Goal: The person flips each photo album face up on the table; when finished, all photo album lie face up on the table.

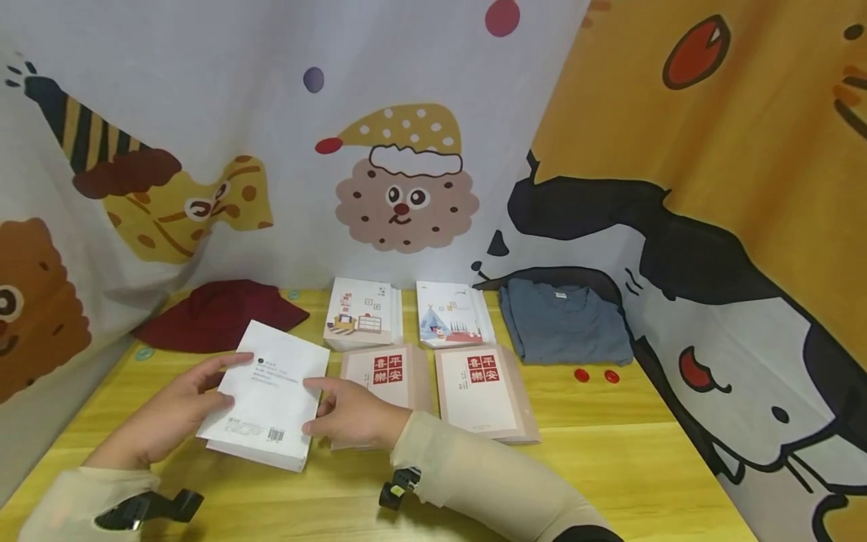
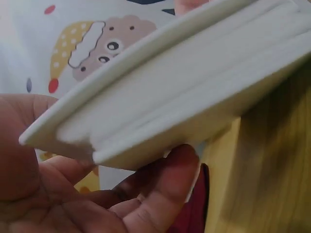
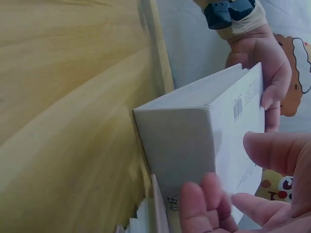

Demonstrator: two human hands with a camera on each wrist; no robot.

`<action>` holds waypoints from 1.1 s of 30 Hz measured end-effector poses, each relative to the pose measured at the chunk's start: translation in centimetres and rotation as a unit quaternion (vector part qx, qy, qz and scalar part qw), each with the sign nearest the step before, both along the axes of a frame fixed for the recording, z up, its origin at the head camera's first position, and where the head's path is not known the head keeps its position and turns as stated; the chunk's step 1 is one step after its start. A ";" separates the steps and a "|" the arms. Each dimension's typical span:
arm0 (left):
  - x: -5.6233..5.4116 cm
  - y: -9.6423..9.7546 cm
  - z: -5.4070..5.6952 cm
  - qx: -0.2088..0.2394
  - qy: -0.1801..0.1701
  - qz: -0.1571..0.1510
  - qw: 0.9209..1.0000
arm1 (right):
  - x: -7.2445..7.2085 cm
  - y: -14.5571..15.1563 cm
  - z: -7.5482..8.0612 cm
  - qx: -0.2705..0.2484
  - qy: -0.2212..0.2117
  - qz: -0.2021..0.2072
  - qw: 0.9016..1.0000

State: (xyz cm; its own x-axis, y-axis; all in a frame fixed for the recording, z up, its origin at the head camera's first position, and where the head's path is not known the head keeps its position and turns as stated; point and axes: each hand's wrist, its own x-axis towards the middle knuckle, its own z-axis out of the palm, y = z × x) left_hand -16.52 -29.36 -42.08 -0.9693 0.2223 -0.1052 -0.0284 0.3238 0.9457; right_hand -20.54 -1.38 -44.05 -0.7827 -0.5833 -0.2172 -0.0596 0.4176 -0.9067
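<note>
Fingers (image 1: 328, 385) at edges of white book (image 1: 271, 403)

I get soft, even light from the head camera, with a mild sheen on the worktop (image 1: 630, 444). My left wrist feed is hazier: the white book (image 2: 165, 92) looks soft, the left hand (image 2: 77, 208) shaded beneath. My right wrist feed shows slightly blurred fingers (image 3: 193, 206).

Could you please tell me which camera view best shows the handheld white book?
The head view, because the white book faces it, with text and barcode visible. The left wrist view shows it edge-on, cut off by the frame; the right wrist view shows its spine and, slanted, the barcode side.
</note>
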 end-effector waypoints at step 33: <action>0.0 3.7 0.0 -0.030 0.047 -0.106 0.993 | 0.7 0.0 1.2 -0.168 -0.062 -0.038 0.983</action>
